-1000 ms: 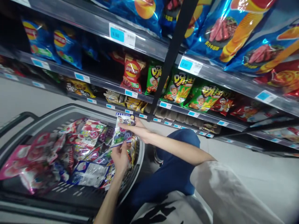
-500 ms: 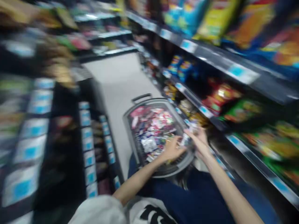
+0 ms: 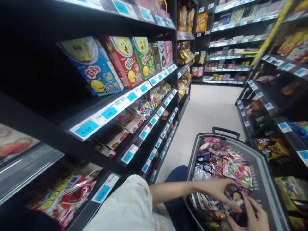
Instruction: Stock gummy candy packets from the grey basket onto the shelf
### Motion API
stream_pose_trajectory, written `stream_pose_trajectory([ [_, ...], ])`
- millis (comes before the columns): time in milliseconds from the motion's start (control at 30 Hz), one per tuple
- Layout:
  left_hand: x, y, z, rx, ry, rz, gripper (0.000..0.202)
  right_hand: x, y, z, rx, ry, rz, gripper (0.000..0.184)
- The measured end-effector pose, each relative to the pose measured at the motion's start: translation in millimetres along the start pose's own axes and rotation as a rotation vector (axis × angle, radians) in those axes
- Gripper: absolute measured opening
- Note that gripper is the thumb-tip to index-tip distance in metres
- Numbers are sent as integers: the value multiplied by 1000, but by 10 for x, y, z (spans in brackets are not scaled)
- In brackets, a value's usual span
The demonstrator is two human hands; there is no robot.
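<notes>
A grey shopping basket point(image 3: 264, 173) full of bright snack packets sits on the floor at lower right. My left hand point(image 3: 220, 191) reaches across into it, fingers curled on a purple snack packet point(image 3: 233, 194) at the near end. My right hand point(image 3: 252, 216) comes up from the bottom edge and pinches the same packet from below. Several pink, red and white packets point(image 3: 228, 163) fill the basket beyond my hands.
Dark shelves line both sides of the aisle. The left shelf point(image 3: 115, 109) carries boxed snacks point(image 3: 96, 67) with blue price tags; red packets point(image 3: 69, 195) lie on the bottom level. The right shelf point(image 3: 271, 109) stands close to the basket. Pale floor point(image 3: 204, 112) runs ahead to more shelving.
My head has swung left, from the crisp shelf to the opposite shelf and down the aisle. Both hands stay at the basket's near end on a packet, lower in it than before.
</notes>
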State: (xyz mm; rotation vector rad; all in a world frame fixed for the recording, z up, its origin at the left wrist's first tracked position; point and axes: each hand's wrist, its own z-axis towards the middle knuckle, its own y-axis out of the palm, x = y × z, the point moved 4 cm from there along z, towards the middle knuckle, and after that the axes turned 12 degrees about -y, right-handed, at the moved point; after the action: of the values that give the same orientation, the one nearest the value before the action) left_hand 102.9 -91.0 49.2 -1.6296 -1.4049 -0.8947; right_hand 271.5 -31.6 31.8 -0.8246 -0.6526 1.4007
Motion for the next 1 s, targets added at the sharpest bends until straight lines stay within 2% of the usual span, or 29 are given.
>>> stream_pose_trajectory([
  [100,0,-54,-87,25,-82,371,89,-231,36,139,-10,-116,-46,70],
  [200,-22,-68,-118,-1,-109,585,62,-343,98,184,-19,-150,-48,68],
  [433,-100,-111,-243,72,-45,602,36,-506,130,305,124,-166,-15,64],
  [533,-92,-313,-392,95,-28,562,35,-585,169,319,128,-150,20,66],
  [633,121,-779,-718,166,39,506,42,-608,309,199,63,-58,114,73],
  [667,245,-984,-873,226,66,504,42,-616,383,136,0,-32,166,74],
  [733,548,-1430,-1245,432,104,539,42,-665,561,1,-238,-6,314,72],
  [800,861,-1868,-1668,747,21,658,44,-770,719,-135,-577,2,465,69],
  [867,1144,-2228,-2101,1104,-150,833,42,-891,790,-237,-877,-3,532,70],
  [900,1252,-2372,-2297,1257,-276,909,41,-939,798,-261,-964,-10,528,71],
  [933,1336,-2493,-2467,1382,-406,971,42,-972,800,-273,-1015,-18,507,71],
  [1000,1427,-2681,-2706,1523,-635,1035,45,-998,820,-290,-1041,-36,458,71],
])
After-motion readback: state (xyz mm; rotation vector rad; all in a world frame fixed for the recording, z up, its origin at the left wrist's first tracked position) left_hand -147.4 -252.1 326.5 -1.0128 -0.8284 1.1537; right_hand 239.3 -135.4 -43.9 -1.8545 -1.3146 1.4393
